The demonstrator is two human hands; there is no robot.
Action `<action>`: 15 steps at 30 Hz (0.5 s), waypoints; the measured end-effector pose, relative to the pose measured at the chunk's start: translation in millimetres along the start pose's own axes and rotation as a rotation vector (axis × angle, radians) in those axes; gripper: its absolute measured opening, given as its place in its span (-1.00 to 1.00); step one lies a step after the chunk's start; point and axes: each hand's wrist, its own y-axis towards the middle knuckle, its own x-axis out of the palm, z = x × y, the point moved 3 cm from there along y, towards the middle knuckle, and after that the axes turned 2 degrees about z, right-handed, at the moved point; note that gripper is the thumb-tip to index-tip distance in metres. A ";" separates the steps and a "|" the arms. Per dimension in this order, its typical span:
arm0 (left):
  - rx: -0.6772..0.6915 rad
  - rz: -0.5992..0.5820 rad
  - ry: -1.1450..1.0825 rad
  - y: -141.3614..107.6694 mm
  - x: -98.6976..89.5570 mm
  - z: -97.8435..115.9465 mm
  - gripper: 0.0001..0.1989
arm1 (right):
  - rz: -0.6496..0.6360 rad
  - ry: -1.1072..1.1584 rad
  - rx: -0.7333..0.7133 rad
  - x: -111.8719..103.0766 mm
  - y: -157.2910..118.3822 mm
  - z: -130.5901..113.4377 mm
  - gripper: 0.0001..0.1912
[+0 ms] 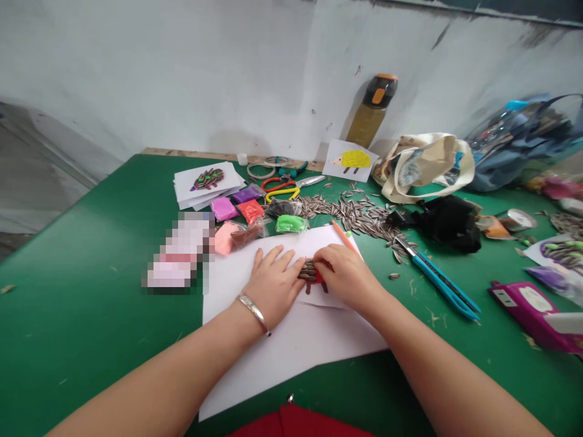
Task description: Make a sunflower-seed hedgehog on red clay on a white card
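Left hand (273,285) lies open on white paper (291,355) at 9 o'clock from the seed-covered hedgehog (308,273); right hand (348,276) clamps it from 3 o'clock.

The craft piece (310,273) at lower centre is showing brown striped seeds over red, lying on white paper (291,358). The table (68,315) is spreading deep green across the lower left.
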 end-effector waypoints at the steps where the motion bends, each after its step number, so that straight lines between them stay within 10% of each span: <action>1: 0.002 0.003 0.001 0.0 0.0 0.1 -0.64 | 0.002 0.002 -0.002 0.8 0.1 0.1 -0.84; 15: -0.008 0.006 -0.019 0.1 -1.1 0.4 -0.64 | 0.007 -0.056 0.043 -11.7 -1.0 4.9 -0.79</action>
